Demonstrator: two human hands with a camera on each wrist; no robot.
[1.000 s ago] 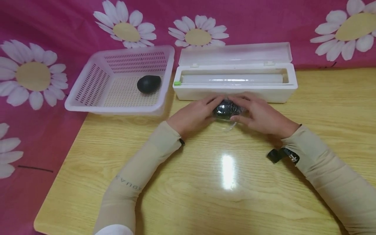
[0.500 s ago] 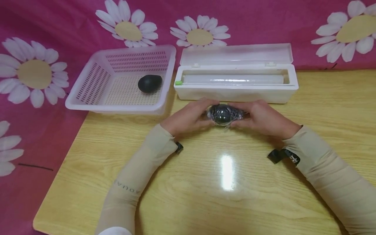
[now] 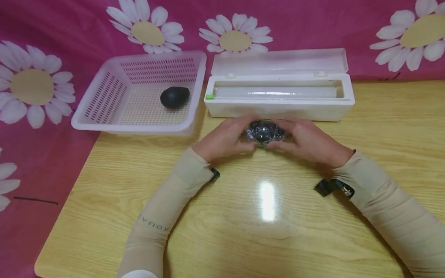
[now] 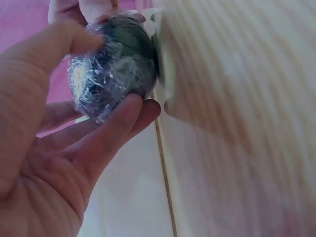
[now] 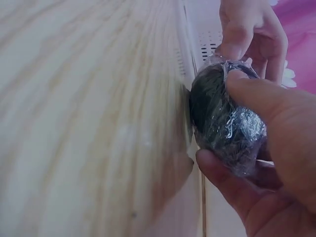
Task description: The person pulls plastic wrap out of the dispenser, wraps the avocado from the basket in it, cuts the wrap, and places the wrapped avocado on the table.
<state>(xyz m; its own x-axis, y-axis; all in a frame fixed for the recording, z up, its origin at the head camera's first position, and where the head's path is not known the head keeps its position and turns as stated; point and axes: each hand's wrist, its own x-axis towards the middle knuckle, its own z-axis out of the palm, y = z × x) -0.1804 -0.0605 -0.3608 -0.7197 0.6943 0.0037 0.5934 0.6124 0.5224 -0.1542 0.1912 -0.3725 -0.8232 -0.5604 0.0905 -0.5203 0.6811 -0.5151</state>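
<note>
A dark avocado [image 3: 265, 132] wrapped in shiny, crinkled cling film is held between both hands, low over the table in front of the dispenser. My left hand [image 3: 226, 139] grips its left end, thumb on the near side and fingers on the far side. From the right, my right hand [image 3: 307, 141] grips the other end the same way. Film bunches and creases around the avocado [image 4: 116, 69] in the left wrist view. In the right wrist view, the thumb presses the film on the wrapped avocado [image 5: 224, 116], and its underside sits close to the table.
Just behind the hands stands a white cling film dispenser [image 3: 281, 110], its lid up, with a film roll [image 3: 278, 92] inside and a green slider [image 3: 210, 97] at left. A pale plastic basket [image 3: 132, 127] at back left holds another dark avocado [image 3: 175, 97]. Flowered pink cloth [image 3: 306, 27] hangs behind.
The fingers have shifted from over the avocado to its two ends, leaving more of its wrapped middle showing. A loose film tail at the near side no longer shows. Basket and dispenser stay put.
</note>
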